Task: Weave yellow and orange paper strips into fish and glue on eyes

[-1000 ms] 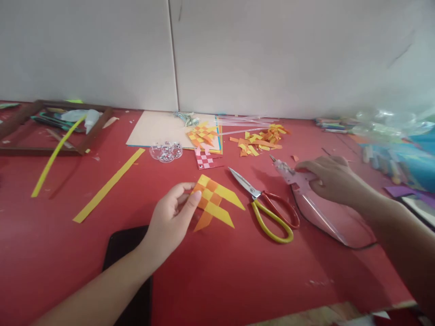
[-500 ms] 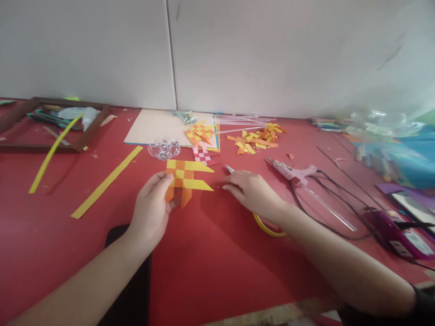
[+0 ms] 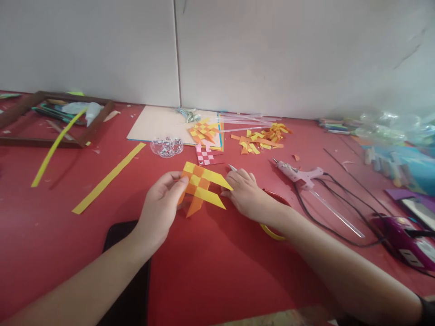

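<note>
My left hand (image 3: 161, 206) pinches the left corner of a woven yellow and orange paper piece (image 3: 203, 185) and holds it tilted just above the red table (image 3: 220, 271). Its pointed strip ends face right. My right hand (image 3: 248, 197) lies flat beside those points, fingers stretched out, with the fingertips at the paper's tips. This hand rests over the scissors (image 3: 276, 195), whose blade tip and red and yellow handles show around it.
A pink glue gun (image 3: 299, 173) with black cord lies to the right, and a purple device (image 3: 401, 233) beyond it. Behind are a pink woven piece (image 3: 205, 157), paper scraps (image 3: 260, 138), a clear eye tray (image 3: 166, 146) and a cream sheet (image 3: 159, 127). Left: a yellow strip (image 3: 108, 178), a wooden frame (image 3: 84, 136). A black phone (image 3: 125, 271) lies under my left forearm.
My right hand left the glue gun, crossed left over the scissors and now lies by the woven piece. My left hand lifted and turned the woven piece.
</note>
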`<state>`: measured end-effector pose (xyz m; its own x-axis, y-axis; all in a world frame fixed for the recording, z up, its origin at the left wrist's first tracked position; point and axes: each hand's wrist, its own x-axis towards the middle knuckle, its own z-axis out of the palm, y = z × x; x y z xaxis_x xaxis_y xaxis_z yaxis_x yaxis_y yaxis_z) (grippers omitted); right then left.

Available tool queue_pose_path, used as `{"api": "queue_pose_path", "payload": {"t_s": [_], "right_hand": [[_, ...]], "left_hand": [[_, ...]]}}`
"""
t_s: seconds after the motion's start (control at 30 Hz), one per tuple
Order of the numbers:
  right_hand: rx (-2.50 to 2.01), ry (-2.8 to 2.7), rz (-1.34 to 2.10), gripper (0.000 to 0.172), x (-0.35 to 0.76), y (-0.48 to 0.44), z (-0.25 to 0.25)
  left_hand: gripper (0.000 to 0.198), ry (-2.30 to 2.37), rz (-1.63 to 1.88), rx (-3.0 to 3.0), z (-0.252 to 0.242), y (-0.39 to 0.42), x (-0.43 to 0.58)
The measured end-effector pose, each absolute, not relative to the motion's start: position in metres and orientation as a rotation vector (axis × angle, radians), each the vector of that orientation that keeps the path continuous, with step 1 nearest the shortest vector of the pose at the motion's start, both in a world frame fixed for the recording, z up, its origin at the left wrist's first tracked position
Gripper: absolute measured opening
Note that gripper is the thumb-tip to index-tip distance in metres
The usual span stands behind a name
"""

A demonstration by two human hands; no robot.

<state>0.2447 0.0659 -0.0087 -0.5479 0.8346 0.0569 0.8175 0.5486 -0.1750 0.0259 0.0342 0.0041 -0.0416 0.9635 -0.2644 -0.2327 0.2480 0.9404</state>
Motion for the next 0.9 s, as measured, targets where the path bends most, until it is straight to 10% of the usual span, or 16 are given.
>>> {"api": "queue_pose_path", "payload": {"t_s": [0.9], "right_hand": [[-0.751,-2.167,-0.025,0.012,0.233,0.038,0.004]], "left_hand": [[0.024,1.159,0.824,1.783,0.000,0.008,0.031]]}}
